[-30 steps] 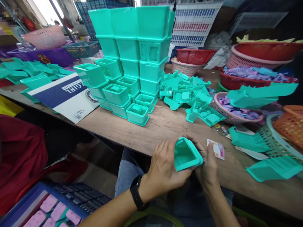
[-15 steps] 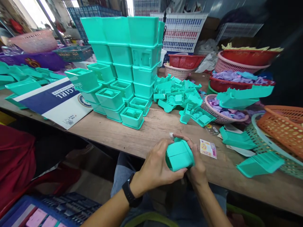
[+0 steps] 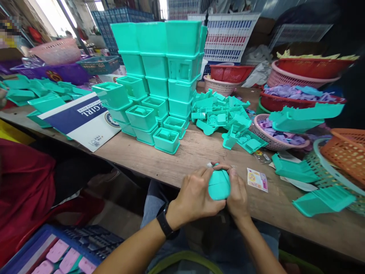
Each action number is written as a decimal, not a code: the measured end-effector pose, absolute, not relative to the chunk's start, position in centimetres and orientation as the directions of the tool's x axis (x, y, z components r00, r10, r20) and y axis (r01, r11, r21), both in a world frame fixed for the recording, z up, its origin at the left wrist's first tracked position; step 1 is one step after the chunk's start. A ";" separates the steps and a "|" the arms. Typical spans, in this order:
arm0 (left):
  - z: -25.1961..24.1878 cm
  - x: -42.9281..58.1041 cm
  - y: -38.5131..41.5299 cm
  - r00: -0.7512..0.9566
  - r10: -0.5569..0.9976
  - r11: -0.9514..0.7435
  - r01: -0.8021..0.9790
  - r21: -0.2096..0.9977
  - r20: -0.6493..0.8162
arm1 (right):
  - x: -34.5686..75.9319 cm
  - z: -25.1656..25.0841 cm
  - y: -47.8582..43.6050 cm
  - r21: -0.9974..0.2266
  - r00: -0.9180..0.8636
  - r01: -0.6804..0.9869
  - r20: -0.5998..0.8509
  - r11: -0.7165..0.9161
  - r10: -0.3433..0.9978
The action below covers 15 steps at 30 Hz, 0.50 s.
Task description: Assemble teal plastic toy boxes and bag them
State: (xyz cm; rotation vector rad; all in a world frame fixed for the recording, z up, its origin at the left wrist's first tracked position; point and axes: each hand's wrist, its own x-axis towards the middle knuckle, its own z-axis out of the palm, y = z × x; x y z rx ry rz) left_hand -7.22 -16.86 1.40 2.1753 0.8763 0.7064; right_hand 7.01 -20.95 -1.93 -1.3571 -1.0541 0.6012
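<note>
A green plastic box (image 3: pixel 219 185) is held between both hands above the front edge of the wooden table (image 3: pixel 137 163), a thin seam running across its visible face. My left hand (image 3: pixel 195 194), with a dark band on the wrist, grips its left side, thumb underneath. Fingers of my right hand (image 3: pixel 238 192) wrap its right side and top. Left of the hands stand stacked green boxes (image 3: pixel 182 70), with shorter stacks in front. Beyond the hands lies a heap of loose green parts (image 3: pixel 218 112). A small printed sticker sheet (image 3: pixel 257 179) is right of my right hand.
Baskets of purple pieces (image 3: pixel 281 131) and an orange basket (image 3: pixel 346 152) line the right side, near two loose green parts (image 3: pixel 323 199). A cardboard piece (image 3: pixel 82 120) leans left. A person in red (image 3: pixel 25 190) sits at left, above a blue crate (image 3: pixel 47 236).
The green box has turned between my hands, and my right hand's fingers have closed further around it. The whole view has shifted slightly, with the scene moving right.
</note>
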 end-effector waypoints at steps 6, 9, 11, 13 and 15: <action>0.7 -7.0 -17.4 0.544 0.741 -0.567 0.197 0.800 0.392 | 7.7 -1.2 -20.9 -0.967 0.588 -0.202 0.009 0.158 0.808; 0.0 -7.4 -17.5 0.484 0.804 -0.484 0.199 0.852 0.344 | 8.5 -0.8 -20.7 -0.919 0.559 -0.383 -0.148 0.096 0.816; 0.0 -7.7 -17.4 0.540 0.788 -0.509 0.298 0.807 0.298 | 9.0 -0.8 -20.6 -0.955 0.596 -0.290 -0.135 0.056 0.791; 0.1 -8.1 -17.1 0.601 0.761 -0.573 0.448 0.686 0.244 | 9.3 -1.2 -20.6 -0.985 0.658 -0.140 -0.018 0.099 0.753; -0.1 -8.3 -16.7 0.642 0.743 -0.601 0.519 0.607 0.187 | 9.3 -1.9 -20.5 -0.986 0.645 -0.080 0.062 0.147 0.762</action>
